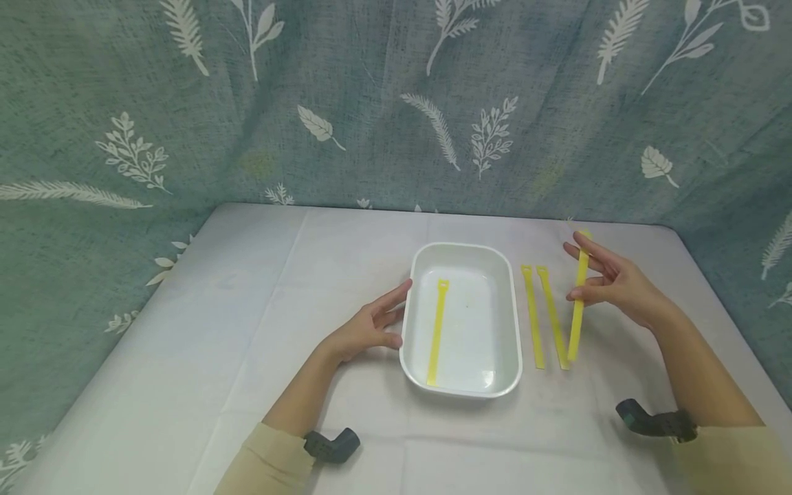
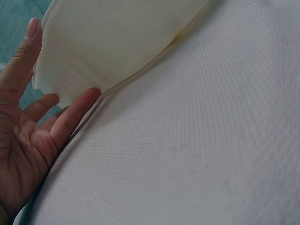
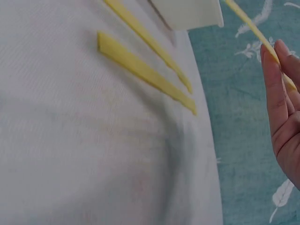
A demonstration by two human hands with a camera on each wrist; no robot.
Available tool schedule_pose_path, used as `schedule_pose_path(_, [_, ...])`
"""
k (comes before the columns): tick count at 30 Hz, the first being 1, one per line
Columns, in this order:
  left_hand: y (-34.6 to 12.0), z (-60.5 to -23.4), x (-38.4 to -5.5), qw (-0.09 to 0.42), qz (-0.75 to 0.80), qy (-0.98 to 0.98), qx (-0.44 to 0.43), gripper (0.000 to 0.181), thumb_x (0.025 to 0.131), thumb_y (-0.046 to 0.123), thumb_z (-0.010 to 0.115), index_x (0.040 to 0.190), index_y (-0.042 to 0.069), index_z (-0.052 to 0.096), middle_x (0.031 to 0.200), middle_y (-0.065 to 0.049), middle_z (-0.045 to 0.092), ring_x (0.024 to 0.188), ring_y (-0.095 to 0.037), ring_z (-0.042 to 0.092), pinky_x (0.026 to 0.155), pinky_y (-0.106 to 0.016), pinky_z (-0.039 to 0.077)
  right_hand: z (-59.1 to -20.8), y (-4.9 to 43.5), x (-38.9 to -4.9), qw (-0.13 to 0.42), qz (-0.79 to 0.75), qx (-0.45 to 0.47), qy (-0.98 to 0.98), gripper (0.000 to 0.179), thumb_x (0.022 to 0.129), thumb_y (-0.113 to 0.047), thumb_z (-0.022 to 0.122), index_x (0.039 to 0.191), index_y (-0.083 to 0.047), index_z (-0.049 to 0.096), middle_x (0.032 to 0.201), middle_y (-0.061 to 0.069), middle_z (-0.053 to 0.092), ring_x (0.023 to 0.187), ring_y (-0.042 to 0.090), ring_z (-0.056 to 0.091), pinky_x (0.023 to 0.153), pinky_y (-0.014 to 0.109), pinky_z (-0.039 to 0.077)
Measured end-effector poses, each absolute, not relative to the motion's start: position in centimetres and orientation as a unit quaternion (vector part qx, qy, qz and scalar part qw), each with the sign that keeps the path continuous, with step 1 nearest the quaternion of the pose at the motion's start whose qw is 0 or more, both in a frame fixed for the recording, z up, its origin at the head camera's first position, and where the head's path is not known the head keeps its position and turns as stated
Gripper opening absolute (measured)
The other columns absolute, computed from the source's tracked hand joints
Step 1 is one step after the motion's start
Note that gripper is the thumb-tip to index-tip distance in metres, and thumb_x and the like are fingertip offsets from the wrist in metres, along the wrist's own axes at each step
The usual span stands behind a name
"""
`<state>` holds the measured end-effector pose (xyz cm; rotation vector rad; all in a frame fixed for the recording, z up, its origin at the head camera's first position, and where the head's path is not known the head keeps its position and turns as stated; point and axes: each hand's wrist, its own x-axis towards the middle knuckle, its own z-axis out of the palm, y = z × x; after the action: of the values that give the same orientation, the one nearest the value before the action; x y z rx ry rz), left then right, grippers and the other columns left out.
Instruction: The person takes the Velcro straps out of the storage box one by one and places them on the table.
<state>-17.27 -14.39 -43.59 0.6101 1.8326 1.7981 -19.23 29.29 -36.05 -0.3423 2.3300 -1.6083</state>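
Note:
Between the thumb and fingers of my right hand [image 1: 625, 289] is a yellow cable tie [image 1: 577, 330], a flat strap held upright above the cloth. The right wrist view shows this pinch too, with the tie [image 3: 251, 26] running up from the fingertips. Just left of it, two more yellow ties [image 1: 534, 323] lie side by side, each with a slotted head at the far end. My left hand [image 1: 361, 331] rests its extended fingers and thumb against the left side of a white rectangular tray [image 1: 476, 323]. Inside that tray lies one yellow tie [image 1: 437, 337], head away from me.
A white cloth [image 1: 297, 289] covers the table. Behind it hangs a green-blue curtain [image 1: 371, 103] with white leaf prints, close to the table's far edge. Dark wrist devices [image 1: 334, 447] sit on both forearms.

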Motion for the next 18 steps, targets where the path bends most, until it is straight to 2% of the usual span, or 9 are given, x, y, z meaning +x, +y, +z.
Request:
schedule_pose_path(8, [-14.4, -43.7, -17.3, 0.253, 0.664, 0.668, 0.222, 0.102, 0.068, 0.029, 0.084, 0.151, 0.028, 0.024, 0.158, 0.007, 0.015, 0.142, -0.025, 0.025, 0.107, -0.038, 0.036, -37.5, 30.7, -19.0, 0.15, -0.504, -0.098, 0.845, 0.095, 0.082, -0.009, 0.073, 0.152, -0.035, 0.013, 0.156, 0.004, 0.021, 0.088, 0.016, 0.069, 0.077, 0.019, 0.054])
schedule_pose_path(14, [-14.5, -43.6, -17.3, 0.253, 0.664, 0.668, 0.219, 0.102, 0.067, 0.03, 0.084, 0.15, 0.03, 0.025, 0.158, 0.008, 0.016, 0.142, -0.025, 0.025, 0.107, -0.038, 0.036, -38.7, 31.3, -19.4, 0.165, -0.489, -0.106, 0.85, 0.095, 0.082, -0.012, 0.073, 0.153, -0.027, 0.011, 0.156, 0.014, 0.019, 0.088, 0.017, 0.069, 0.079, 0.016, 0.053])
schedule_pose_path(18, [-14.4, -43.5, -17.3, 0.251, 0.662, 0.671, 0.22, 0.104, 0.065, 0.035, 0.084, 0.15, 0.031, 0.024, 0.158, 0.007, 0.016, 0.142, -0.025, 0.026, 0.108, -0.038, 0.035, -39.5, 31.3, -19.5, 0.171, -0.477, -0.1, 0.856, 0.097, 0.08, -0.017, 0.076, 0.153, -0.022, 0.012, 0.154, 0.016, 0.023, 0.085, 0.019, 0.069, 0.078, 0.012, 0.05])
